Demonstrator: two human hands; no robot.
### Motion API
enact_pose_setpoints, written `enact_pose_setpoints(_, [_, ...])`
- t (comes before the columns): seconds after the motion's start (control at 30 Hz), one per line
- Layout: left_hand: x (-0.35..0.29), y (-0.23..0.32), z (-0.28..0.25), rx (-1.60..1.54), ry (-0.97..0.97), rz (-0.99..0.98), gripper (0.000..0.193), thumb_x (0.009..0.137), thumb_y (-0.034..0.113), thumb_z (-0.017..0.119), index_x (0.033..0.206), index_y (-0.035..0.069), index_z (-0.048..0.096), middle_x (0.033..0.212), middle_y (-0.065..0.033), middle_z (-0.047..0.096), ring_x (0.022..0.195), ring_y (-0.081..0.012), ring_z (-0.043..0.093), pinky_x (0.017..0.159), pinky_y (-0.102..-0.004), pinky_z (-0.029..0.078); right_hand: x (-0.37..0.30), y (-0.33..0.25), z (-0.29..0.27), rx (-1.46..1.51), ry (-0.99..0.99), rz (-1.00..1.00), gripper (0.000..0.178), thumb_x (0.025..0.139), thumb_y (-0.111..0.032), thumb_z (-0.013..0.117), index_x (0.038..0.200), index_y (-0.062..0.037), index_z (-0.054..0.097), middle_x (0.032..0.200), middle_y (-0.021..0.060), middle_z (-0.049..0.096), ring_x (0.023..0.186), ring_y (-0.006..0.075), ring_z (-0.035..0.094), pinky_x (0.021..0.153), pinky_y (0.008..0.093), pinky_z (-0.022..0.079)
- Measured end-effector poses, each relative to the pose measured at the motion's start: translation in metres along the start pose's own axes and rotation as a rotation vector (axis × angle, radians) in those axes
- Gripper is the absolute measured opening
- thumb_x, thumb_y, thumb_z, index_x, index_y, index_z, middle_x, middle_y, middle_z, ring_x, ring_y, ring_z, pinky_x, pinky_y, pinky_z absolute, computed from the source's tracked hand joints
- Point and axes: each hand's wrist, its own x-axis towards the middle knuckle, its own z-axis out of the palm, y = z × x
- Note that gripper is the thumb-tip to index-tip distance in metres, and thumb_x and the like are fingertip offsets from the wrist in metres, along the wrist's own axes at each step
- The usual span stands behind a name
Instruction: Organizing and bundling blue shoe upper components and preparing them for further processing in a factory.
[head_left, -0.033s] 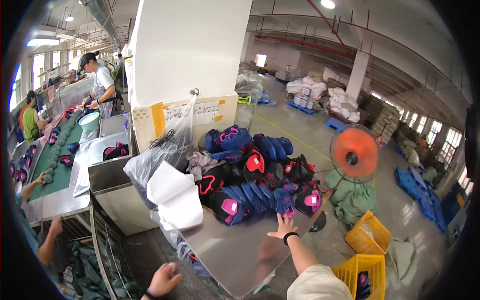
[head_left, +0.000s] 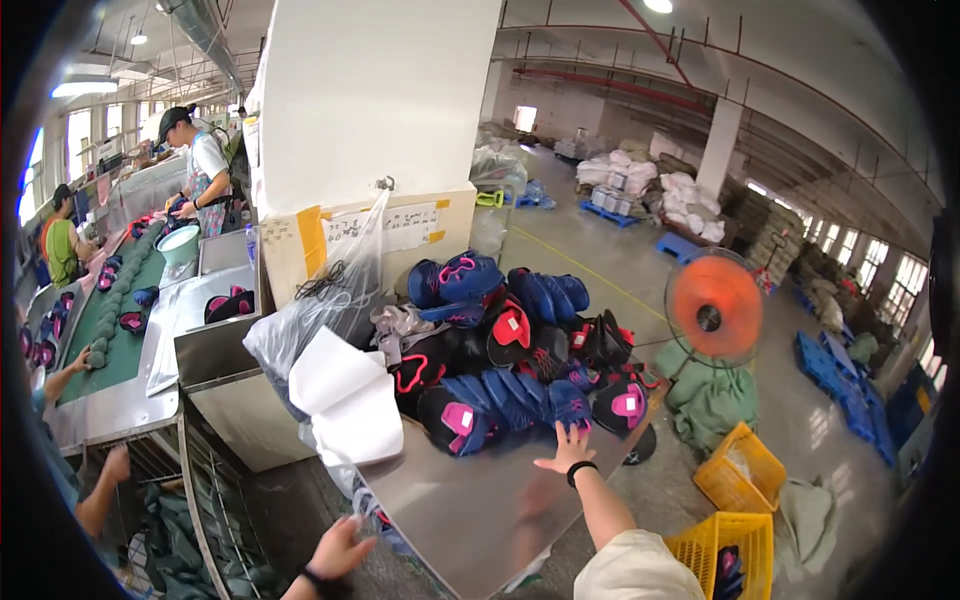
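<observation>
On the metal-topped table [head_left: 470, 510] lies a heap of navy and black shoe uppers with pink or red linings. A row of nested navy shoe uppers [head_left: 505, 400] runs along its near side. My right hand [head_left: 566, 452] is spread open at the right end of this row, fingertips at the nearest upper; whether they touch it I cannot tell. Left of the table's near edge, my left hand [head_left: 343, 550] hangs slightly blurred, its fingers stretched out with nothing visible in them. A single upper with a pink lining [head_left: 622, 403] sits at the table's right edge.
White paper sheets [head_left: 345, 395] and a clear plastic bag [head_left: 300, 330] lie at the table's left. An orange fan [head_left: 710, 310] and yellow crates [head_left: 738, 470] stand on the right. Co-workers work along a green conveyor [head_left: 125, 320] at left; another person's arm [head_left: 100, 495] reaches in nearby.
My left hand has shifted a little to the right, its fingers now more stretched out. My right hand stays nearly in place beside the row. The view has shifted slightly.
</observation>
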Motion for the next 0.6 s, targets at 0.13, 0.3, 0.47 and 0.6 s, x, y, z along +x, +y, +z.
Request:
enact_pose_setpoints(0.13, [0.165,-0.022,0.096,-0.035,0.033,-0.015,0.059,0.075,0.029,0.067,0.116,-0.007,0.045,0.090,-0.0153,0.053,0.066,-0.0176,0.055,0.060,-0.0297,0.046,0.075,-0.004,-0.018,0.042,0.031,-0.048,0.110,0.057,-0.067,0.063,0.140,-0.0249,0.006,0.145,0.0142,0.008,0.131,0.0438,0.003,0.097,0.0660,0.012])
enact_pose_setpoints(0.3, [0.274,0.031,0.156,-0.139,0.106,-0.092,0.073,0.070,0.046,0.068,0.108,-0.012,0.046,0.097,-0.0224,0.052,0.077,-0.0241,0.057,0.068,-0.0332,0.047,0.134,0.002,-0.042,0.056,0.017,-0.085,0.109,0.056,-0.073,0.059,0.140,-0.0263,0.007,0.145,0.0146,0.011,0.130,0.0458,0.003,0.098,0.0655,0.011])
enact_pose_setpoints(0.47, [0.353,0.015,0.182,-0.147,0.113,-0.246,0.077,0.066,0.066,0.058,0.081,-0.010,0.058,0.085,-0.0278,0.059,0.085,-0.0373,0.059,0.074,-0.0404,0.046,0.163,0.008,-0.038,0.115,-0.151,-0.122,0.101,0.056,-0.073,0.058,0.137,-0.0254,0.022,0.143,0.0104,0.018,0.129,0.0486,0.006,0.098,0.0640,0.016])
enact_pose_setpoints(0.6, [0.369,0.027,0.206,-0.015,0.250,-0.433,0.083,0.066,0.070,0.054,0.069,-0.012,0.060,0.074,-0.0299,0.059,0.080,-0.0389,0.061,0.070,-0.0418,0.047,0.150,0.005,-0.032,0.207,-0.170,-0.266,0.098,0.056,-0.070,0.062,0.133,-0.0161,0.031,0.136,0.0122,0.029,0.123,0.0471,0.021,0.099,0.0539,0.024])
